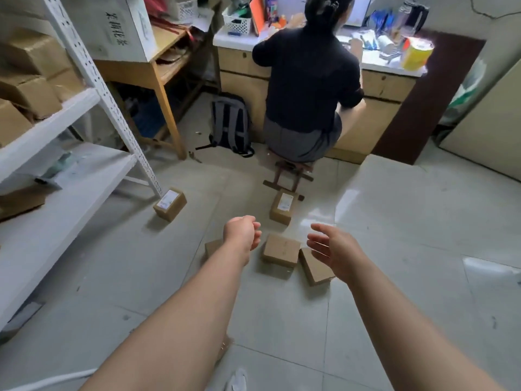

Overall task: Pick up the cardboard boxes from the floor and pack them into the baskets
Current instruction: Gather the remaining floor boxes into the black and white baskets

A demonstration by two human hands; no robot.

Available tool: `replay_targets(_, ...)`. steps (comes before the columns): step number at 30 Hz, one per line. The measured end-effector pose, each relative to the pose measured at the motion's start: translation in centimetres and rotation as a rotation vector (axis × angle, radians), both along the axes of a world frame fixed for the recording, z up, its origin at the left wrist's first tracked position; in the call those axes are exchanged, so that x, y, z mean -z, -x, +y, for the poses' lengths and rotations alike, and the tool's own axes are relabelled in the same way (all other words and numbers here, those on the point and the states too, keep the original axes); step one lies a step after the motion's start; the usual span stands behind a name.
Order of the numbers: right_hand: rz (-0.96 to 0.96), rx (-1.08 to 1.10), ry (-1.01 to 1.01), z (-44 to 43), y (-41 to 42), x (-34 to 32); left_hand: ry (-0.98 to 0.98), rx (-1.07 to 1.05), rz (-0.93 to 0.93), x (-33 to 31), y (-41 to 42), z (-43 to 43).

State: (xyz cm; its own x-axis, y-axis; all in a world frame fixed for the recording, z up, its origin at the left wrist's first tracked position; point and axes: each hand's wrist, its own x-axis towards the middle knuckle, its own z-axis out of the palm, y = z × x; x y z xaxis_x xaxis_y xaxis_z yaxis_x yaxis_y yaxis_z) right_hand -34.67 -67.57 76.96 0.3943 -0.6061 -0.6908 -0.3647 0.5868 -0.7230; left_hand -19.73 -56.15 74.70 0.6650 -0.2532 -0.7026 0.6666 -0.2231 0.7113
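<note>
Hovering above the floor (394, 277), an empty, loosely curled left hand (241, 231) sits just left of a plain cardboard box (281, 249), a labelled box (284, 208) lies beyond it, and a right hand (335, 249) with spread fingers sits just right.

Shelf rack (97, 88) at left, rack-foot box (170, 204) on the floor (394, 227) by its post, stool-side box (284, 208) just before the stool (287, 176), seated person (307, 80) on it facing the counter (389, 88) behind, backpack (231, 122) left of the stool, nearer a row of three: left box (211, 247), middle box (281, 249), right box (315, 268), left hand (242, 232) and right hand (332, 246) above them.
</note>
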Motion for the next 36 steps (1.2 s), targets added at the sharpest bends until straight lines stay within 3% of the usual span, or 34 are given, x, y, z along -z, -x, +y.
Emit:
replay_targets(8, 0.123, -0.018, -0.093, -12.1, -2.6, 10.9, -0.137, 0.057, 0.019, 10.5, -3.4, -11.7)
replay_targets(16, 0.24, -0.066, -0.09, -20.8, -5.1, 30.2, -0.294, 0.139, -0.014, 30.0, -6.3, -18.8)
replay_targets(24, 0.303, -0.151, -0.043, -22.5, -7.4, 52.1, -0.42, 0.279, -0.151, 51.3, -8.8, -20.6)
replay_targets(30, 0.309, -0.191, 0.015, -23.7, -9.3, 69.1, -0.438, 0.379, -0.178, 62.2, -9.1, -21.4)
replay_targets(36, 0.272, -0.148, -0.027, -23.1, -10.3, 74.3, -0.322, 0.365, -0.12, 70.1, -9.5, -21.8)
